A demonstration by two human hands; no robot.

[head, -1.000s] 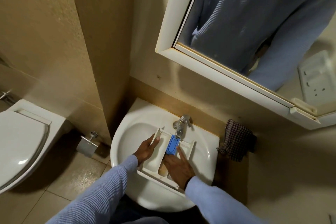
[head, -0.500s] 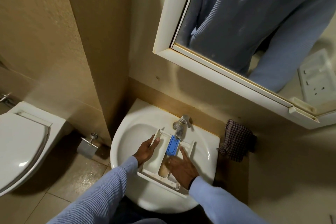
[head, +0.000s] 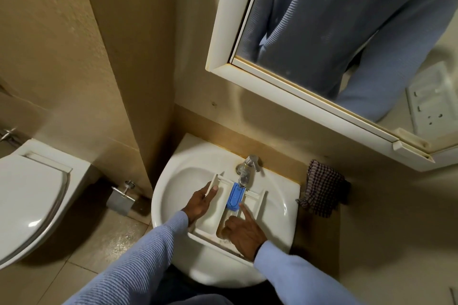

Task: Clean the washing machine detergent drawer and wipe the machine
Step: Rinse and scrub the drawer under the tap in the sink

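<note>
A white detergent drawer with a blue insert lies across the white sink, under the chrome tap. My left hand grips the drawer's left wall, thumb inside the left compartment. My right hand rests in the middle compartment, its index finger stretched toward the blue insert and the other fingers curled. Brownish residue shows in the compartment under that hand. I cannot tell whether water runs from the tap.
A checked cloth hangs at the sink's right edge. A toilet stands at the left, a metal paper holder beside it. A framed mirror hangs above, close to the tap.
My right hand has slid slightly toward the drawer's front, its index finger still pointing at the blue insert. The left hand keeps its grip. The view has shifted a little.
</note>
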